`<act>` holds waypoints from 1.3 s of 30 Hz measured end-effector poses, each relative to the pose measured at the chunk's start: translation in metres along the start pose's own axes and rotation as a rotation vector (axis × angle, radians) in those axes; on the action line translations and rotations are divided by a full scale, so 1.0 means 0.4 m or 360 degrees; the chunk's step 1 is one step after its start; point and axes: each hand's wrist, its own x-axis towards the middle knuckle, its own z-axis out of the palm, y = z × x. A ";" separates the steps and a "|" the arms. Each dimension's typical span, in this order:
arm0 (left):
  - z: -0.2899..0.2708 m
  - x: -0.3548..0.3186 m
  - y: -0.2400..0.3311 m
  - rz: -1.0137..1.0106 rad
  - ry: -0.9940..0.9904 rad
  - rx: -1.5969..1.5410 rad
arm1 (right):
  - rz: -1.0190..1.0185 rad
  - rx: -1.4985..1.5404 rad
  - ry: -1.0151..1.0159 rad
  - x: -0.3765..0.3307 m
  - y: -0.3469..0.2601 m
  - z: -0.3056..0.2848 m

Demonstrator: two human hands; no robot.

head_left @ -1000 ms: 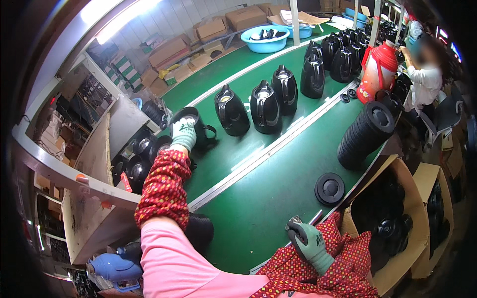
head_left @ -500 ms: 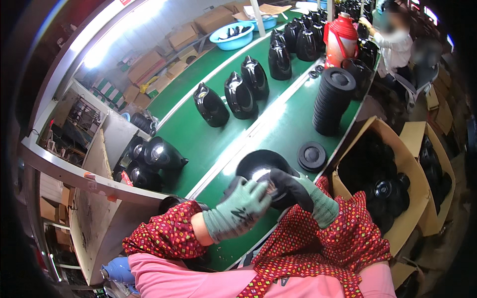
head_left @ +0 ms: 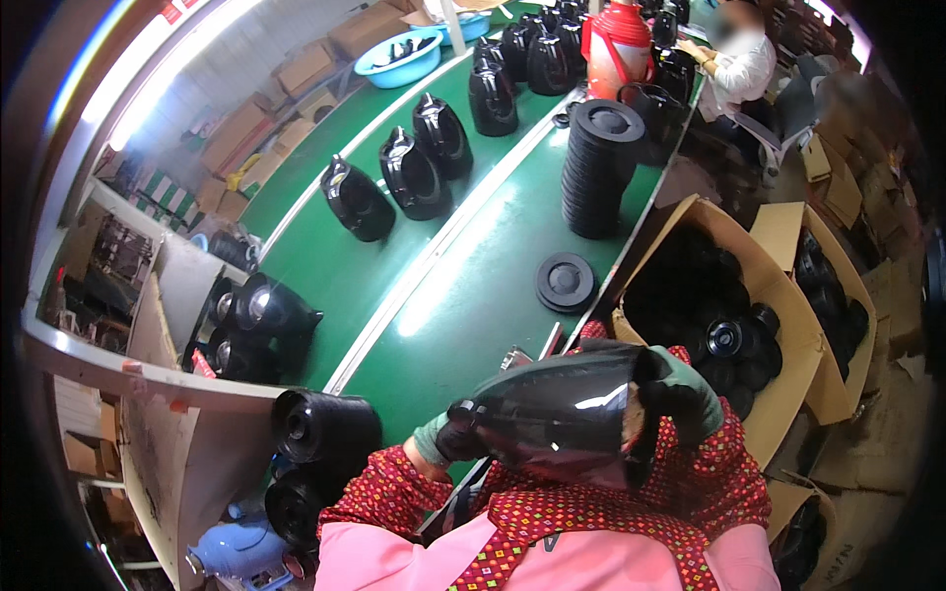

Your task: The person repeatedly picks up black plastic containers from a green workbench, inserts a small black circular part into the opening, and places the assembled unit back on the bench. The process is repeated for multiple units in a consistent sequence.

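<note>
Fingers (head_left: 690, 406) on jug (head_left: 557, 419) near table edge (head_left: 625, 236)

The gloved left grip (head_left: 455, 437) and right grip (head_left: 687, 396) hold a glossy black jug body (head_left: 552, 419) sideways, one at each end. On the green worktop (head_left: 483, 325), a black disc (head_left: 567, 283) lies near a tall disc stack (head_left: 591, 182).

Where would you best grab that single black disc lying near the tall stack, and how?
The black disc is probably best pinched at opposite edges, from above on the near side: it is round and lies flat on the green table, with the tall stack standing just beyond.
</note>
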 end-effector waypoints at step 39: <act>-0.136 -0.139 -0.086 0.0408 0.0691 0.1707 | 0.0214 -0.2834 0.0950 0.476 0.247 -0.223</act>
